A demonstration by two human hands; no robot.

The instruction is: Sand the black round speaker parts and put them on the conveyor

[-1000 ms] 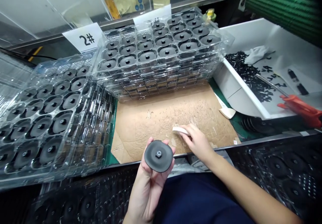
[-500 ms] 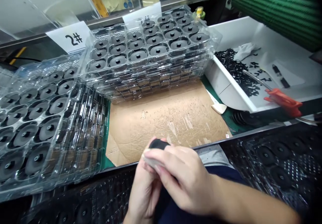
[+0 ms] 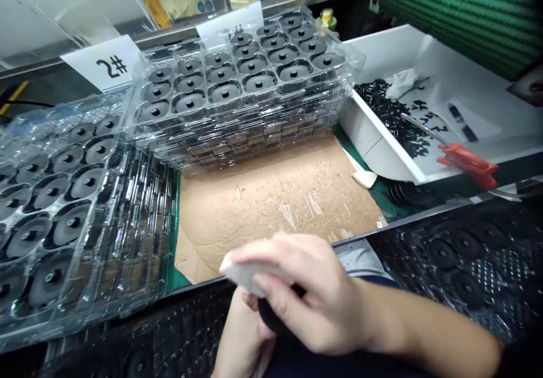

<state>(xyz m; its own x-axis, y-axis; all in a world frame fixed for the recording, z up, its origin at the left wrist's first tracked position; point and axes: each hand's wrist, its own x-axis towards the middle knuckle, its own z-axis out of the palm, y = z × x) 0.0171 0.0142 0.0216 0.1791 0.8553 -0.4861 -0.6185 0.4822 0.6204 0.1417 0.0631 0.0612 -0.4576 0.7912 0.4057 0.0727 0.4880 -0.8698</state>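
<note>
My right hand (image 3: 311, 293) is closed on a pale grey-white flat piece (image 3: 241, 273), pinched between the thumb and fingers with its pointed end sticking out to the left. Beneath it, my left hand (image 3: 241, 333) is closed around a black round part (image 3: 271, 317). Most of that part is hidden by my right hand. The pale piece lies over my left hand and the black part; whether it touches the part I cannot tell. Both hands are in front of the brown cardboard sheet (image 3: 254, 208), near the bench's front edge.
Stacked clear plastic trays (image 3: 237, 112) with black round parts stand behind the cardboard, and another tray stack (image 3: 139, 214) is at left. A white bin (image 3: 382, 146) holds small black pieces (image 3: 396, 112), a marker (image 3: 462, 122) and a red-handled screwdriver (image 3: 466, 163). A cream scraper-like piece (image 3: 365, 179) lies beside it.
The pale piece has swung up and left in my right hand, showing more of its length. The black part has moved from above my fingers to below my right hand. The view has shifted slightly.
</note>
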